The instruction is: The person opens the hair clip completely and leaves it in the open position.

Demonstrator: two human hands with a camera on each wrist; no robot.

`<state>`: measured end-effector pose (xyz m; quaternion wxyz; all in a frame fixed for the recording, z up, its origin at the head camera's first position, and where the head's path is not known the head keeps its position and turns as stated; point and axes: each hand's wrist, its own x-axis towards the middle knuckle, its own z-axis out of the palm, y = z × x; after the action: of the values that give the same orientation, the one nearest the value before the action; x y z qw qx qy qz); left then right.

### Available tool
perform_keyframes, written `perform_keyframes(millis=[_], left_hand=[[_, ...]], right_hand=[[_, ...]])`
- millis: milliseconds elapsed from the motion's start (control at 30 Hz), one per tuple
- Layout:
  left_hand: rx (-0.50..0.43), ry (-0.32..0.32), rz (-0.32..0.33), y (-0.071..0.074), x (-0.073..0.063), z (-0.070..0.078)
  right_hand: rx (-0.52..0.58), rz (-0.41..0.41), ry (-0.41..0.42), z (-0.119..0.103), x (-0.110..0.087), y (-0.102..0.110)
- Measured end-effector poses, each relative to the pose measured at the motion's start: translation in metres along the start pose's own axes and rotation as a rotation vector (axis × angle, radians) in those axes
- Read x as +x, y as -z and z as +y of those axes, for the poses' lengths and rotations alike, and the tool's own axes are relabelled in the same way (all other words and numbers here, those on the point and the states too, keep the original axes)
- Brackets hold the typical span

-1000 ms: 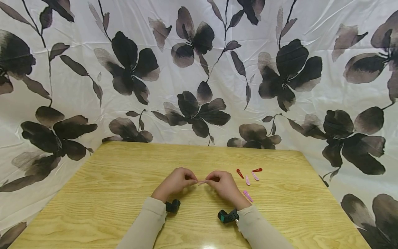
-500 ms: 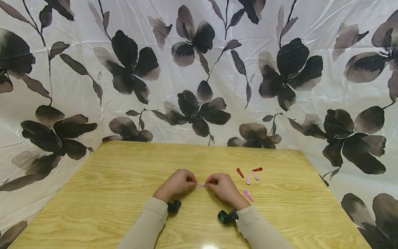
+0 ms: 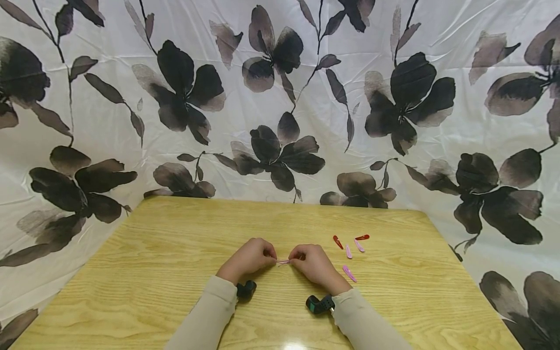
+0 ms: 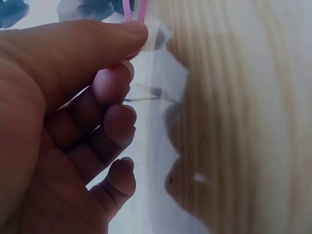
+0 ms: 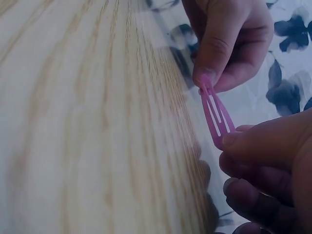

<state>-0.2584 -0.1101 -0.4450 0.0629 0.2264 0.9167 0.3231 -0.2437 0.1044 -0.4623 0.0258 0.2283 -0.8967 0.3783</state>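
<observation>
A pink snap hair clip is stretched between both hands above the table. My left hand pinches its narrow end between thumb and index finger. In the left wrist view, two pink prongs rise past the left thumb, and the other fingers curl loosely below. The wide end is pinched by my right hand, its thumb lying on the clip in the right wrist view. Right of that hand lie a pink hair clip, two paler pink clips and two red hair clips.
The wood-grain table has a glossy surface that mirrors the hands. Behind it hangs a white cloth with dark flower prints. A black wrist camera sits on the left wrist, another camera on the right.
Both hands have come slightly lower in the head view, still pinching the pink hair clip, and more of it shows between the fingertips. The clips on the table stay put.
</observation>
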Motion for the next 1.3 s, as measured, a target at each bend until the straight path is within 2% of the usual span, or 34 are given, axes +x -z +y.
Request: perform_keyframes(millis=[100,767,1300], left_hand=[[0.006,0.001,-0.003,0.0,-0.0001,0.0008],[0.024,-0.003,-0.029,-0.0012,-0.0012,0.0021],[0.017,0.001,-0.022,0.0005,-0.0003,0.0012]], right_hand=[[-0.016,-0.002,0.017,0.0003,0.0003,0.0002],[-0.056,-0.039,-0.019,-0.0017,-0.0002,0.001],[-0.028,-0.032,-0.022,0.0008,0.0001,0.0019]])
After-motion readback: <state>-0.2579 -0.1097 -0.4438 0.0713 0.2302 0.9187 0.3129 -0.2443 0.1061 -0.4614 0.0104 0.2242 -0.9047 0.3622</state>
